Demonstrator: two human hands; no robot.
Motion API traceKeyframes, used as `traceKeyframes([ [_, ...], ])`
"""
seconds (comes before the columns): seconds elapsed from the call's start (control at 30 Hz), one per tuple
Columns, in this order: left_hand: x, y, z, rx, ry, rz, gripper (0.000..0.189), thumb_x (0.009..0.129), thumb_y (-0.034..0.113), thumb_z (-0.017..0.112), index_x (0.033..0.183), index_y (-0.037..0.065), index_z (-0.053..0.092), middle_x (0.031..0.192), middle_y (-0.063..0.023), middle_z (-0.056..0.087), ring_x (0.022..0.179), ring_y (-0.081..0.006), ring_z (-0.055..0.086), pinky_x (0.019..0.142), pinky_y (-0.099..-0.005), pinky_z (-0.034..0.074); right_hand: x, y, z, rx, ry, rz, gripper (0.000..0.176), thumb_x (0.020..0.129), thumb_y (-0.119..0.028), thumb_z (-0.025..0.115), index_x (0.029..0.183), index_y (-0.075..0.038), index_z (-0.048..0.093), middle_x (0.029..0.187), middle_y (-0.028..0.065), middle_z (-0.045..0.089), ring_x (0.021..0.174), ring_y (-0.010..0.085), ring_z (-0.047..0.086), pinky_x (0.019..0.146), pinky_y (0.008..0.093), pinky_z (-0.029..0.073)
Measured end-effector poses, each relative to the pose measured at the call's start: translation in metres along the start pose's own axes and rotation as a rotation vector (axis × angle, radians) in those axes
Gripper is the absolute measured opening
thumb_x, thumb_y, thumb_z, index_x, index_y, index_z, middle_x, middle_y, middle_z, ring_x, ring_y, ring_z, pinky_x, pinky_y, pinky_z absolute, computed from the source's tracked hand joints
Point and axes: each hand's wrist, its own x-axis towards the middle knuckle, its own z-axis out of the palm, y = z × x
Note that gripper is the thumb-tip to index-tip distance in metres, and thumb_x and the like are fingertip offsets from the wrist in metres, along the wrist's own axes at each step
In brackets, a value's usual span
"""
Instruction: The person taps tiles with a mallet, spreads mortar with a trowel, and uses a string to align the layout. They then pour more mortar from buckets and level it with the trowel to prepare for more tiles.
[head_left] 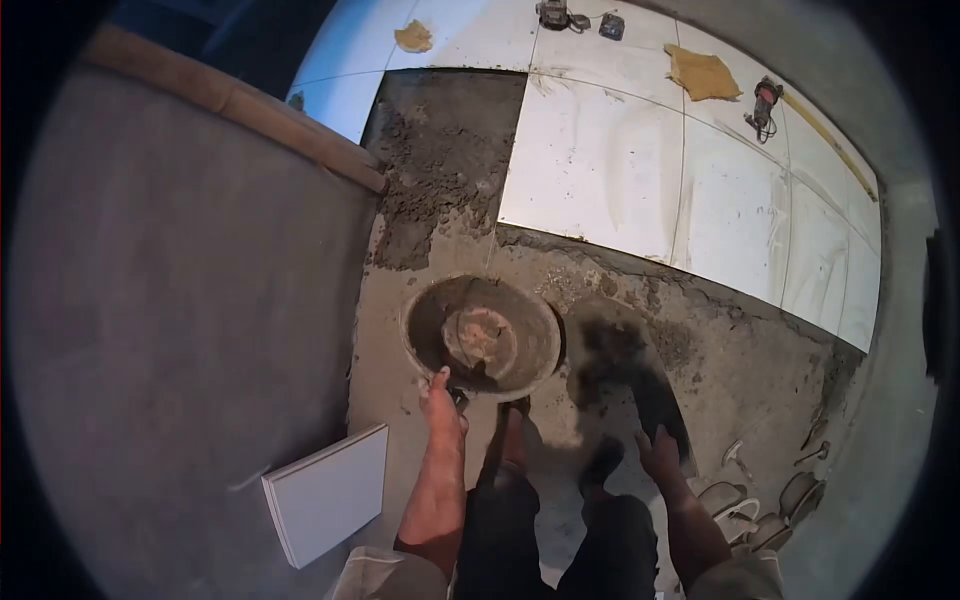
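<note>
A round, mud-stained basin (pixel 540 310) stands tilted above or on the rough floor in front of my feet, with pale residue at its bottom. My left hand (pixel 440 405) is at the basin's near left rim, its thumb up over the edge and the other fingers wrapped round below, partly hidden. A small dark patch shows beside those fingers; I cannot make out what it is. My right hand (pixel 660 455) hangs beside my right knee with thumb and fingers apart, holding nothing. Its shadow falls on the floor close by.
White floor tiles (pixel 600 160) lie beyond the basin, bordering rough mortar (pixel 440 150). On them are a red power tool (pixel 767 100) and yellow cloths (pixel 703 73). Stacked tiles (pixel 330 495) lean at left by a wall (pixel 200 300). Buckets (pixel 722 497) and hand tools (pixel 738 458) sit right.
</note>
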Motion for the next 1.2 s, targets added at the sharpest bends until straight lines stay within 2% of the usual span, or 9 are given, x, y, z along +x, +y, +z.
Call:
traceKeyframes([
  [0.07, 0.021, 0.044, 0.036, 0.048, 0.018, 0.014, 0.049, 0.079, 0.027, 0.064, 0.121, 0.011, 0.046, 0.118, -0.0095, 0.051, 0.1, -0.0265, 0.051, 0.072, -0.0442, 0.044, 0.011, 0.005, 0.017, -0.037, 0.093, 0.023, 0.051, 0.086, -0.04, 0.059, 0.106, 0.006, 0.052, 0.083, 0.0268, 0.063, 0.08, 0.0433, 0.062, 0.071, 0.0495, 0.047],
  [0.17, 0.078, 0.103, 0.077, 0.039, -0.148, 0.103, 0.049, 0.08, 0.027, 0.063, 0.122, 0.009, 0.046, 0.116, -0.0093, 0.053, 0.099, -0.0264, 0.052, 0.073, -0.0433, 0.044, 0.018, -0.034, 0.01, 0.509, -0.024, 0.178, 0.043, 0.086, -0.033, 0.059, 0.102, 0.008, 0.056, 0.086, 0.0227, 0.064, 0.082, 0.0278, 0.064, 0.072, 0.0376, 0.048],
  [0.43, 0.223, 0.222, 0.243, -0.022, -0.464, 0.23, 0.041, 0.083, 0.028, 0.064, 0.116, 0.006, 0.054, 0.108, -0.0082, 0.055, 0.092, -0.0214, 0.058, 0.073, -0.0371, 0.054, 0.016, -0.101, -0.003, 0.429, 0.041, 0.403, 0.036, 0.084, -0.031, 0.059, 0.096, 0.003, 0.057, 0.08, 0.02, 0.064, 0.077, 0.031, 0.065, 0.068, 0.0398, 0.049],
  [0.57, 0.264, 0.226, 0.295, 0.395, -0.31, 0.177, 0.054, 0.089, 0.042, 0.057, 0.125, 0.004, 0.044, 0.105, -0.0083, 0.057, 0.093, -0.0238, 0.063, 0.081, -0.0374, 0.05, 0.019, -0.081, 0.021, 0.372, 0.128, 0.46, 0.034, 0.084, -0.03, 0.06, 0.096, 0.002, 0.057, 0.077, 0.0195, 0.064, 0.074, 0.031, 0.064, 0.067, 0.0397, 0.048],
  [0.87, 0.256, 0.146, 0.231, 0.909, -0.399, 0.177, 0.058, 0.092, 0.053, 0.043, 0.118, 0.002, 0.052, 0.111, -0.0101, 0.059, 0.103, -0.0216, 0.058, 0.084, -0.0357, 0.042, 0.038, -0.05, 0.019, 0.581, 0.247, 0.526, 0.033, 0.085, -0.027, 0.06, 0.097, 0.004, 0.057, 0.069, 0.0089, 0.058, 0.063, 0.0151, 0.053, 0.059, 0.0324, 0.044],
  [1.0, 0.248, 0.099, 0.156, 1.007, -0.366, 0.264, 0.068, 0.091, 0.054, 0.046, 0.127, -0.004, 0.047, 0.125, -0.0157, 0.053, 0.113, -0.0292, 0.054, 0.095, -0.0398, 0.039, 0.07, -0.034, 0.022, 0.693, 0.434, 0.399, 0.036, 0.086, -0.031, 0.058, 0.098, 0.004, 0.058, 0.074, 0.0127, 0.062, 0.069, 0.0211, 0.061, 0.062, 0.0342, 0.048],
  [1.07, 0.25, 0.072, 0.106, 0.978, -0.343, 0.264, 0.068, 0.09, 0.054, 0.047, 0.129, -0.002, 0.046, 0.126, -0.0143, 0.053, 0.115, -0.0287, 0.053, 0.095, -0.042, 0.038, 0.108, -0.066, 0.034, 0.801, 0.429, 0.599, 0.042, 0.088, -0.035, 0.055, 0.099, 0.006, 0.058, 0.079, 0.0199, 0.064, 0.075, 0.0305, 0.064, 0.067, 0.0405, 0.049],
  [1.13, 0.233, 0.058, 0.063, 0.942, -0.315, 0.275, 0.069, 0.089, 0.055, 0.048, 0.13, 0.001, 0.045, 0.128, -0.013, 0.053, 0.116, -0.0283, 0.053, 0.095, -0.0442, 0.037, 0.147, -0.046, 0.117, 0.284, 0.437, 0.367, 0.047, 0.087, -0.039, 0.053, 0.099, 0.007, 0.058, 0.089, 0.0279, 0.063, 0.088, 0.0411, 0.062, 0.075, 0.0467, 0.049],
  [1.2, 0.201, 0.045, 0.023, 1.025, -0.297, 0.246, 0.071, 0.089, 0.055, 0.048, 0.133, -0.001, 0.042, 0.131, -0.0145, 0.05, 0.117, -0.0298, 0.052, 0.096, -0.0453, 0.036, 0.161, -0.079, 0.11, 0.495, 0.191, 0.381, 0.05, 0.088, -0.04, 0.051, 0.099, 0.007, 0.058, 0.099, 0.0332, 0.059, 0.097, 0.0464, 0.057, 0.083, 0.0507, 0.045],
])
